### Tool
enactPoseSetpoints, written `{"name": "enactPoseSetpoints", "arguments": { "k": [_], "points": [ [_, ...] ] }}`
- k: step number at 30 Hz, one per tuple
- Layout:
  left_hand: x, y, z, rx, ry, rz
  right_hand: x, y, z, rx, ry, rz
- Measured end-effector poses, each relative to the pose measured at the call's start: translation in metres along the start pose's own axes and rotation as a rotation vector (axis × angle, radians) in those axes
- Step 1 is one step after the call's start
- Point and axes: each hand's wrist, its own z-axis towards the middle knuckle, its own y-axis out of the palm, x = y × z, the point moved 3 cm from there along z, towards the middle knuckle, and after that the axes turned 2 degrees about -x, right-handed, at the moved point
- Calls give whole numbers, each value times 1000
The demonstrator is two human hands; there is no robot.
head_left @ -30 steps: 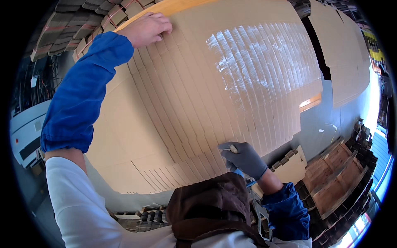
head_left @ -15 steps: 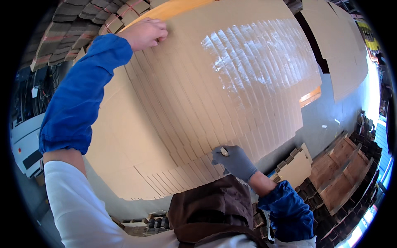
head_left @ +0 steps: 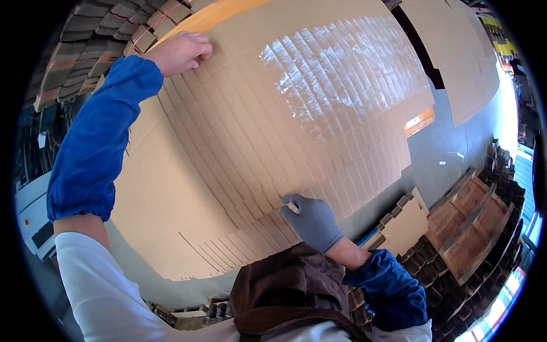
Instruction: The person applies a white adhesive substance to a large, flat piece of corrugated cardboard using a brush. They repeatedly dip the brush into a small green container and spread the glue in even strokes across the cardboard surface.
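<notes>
Across a wide spread of overlapping cardboard sheets [head_left: 273, 125], the bare left hand [head_left: 179, 52] rests at the far edge, fingers curled on it. At the near edge, the gloved right hand [head_left: 312, 221] has its fingers closed on a sheet's edge.

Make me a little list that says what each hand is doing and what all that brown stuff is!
Left hand: bare left hand presses on the far edge of the cardboard sheets
Right hand: right hand in a grey glove rests on the near edge of the sheets, fingers curled
Brown stuff: flat cardboard sheets fanned out in overlapping rows
Sleeves: blue sleeve covers on both forearms
Nearby: wooden pallets at right, grey floor
</notes>
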Motion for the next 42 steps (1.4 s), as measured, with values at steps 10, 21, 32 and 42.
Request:
{"name": "enactPoseSetpoints", "arguments": {
  "k": [10,21,32,42],
  "points": [
    [-1,3,-4,46,-5,-41,17,11,8,-106,215,388],
    [-4,-3,-3,-40,-4,-20,9,14,6,-127,260,571],
    [1,-9,2,-157,23,16,3,14,8,83,-97,-22],
    [4,-17,20,-289,57,91,0,12,8,82,-62,-65]
  ]
}}
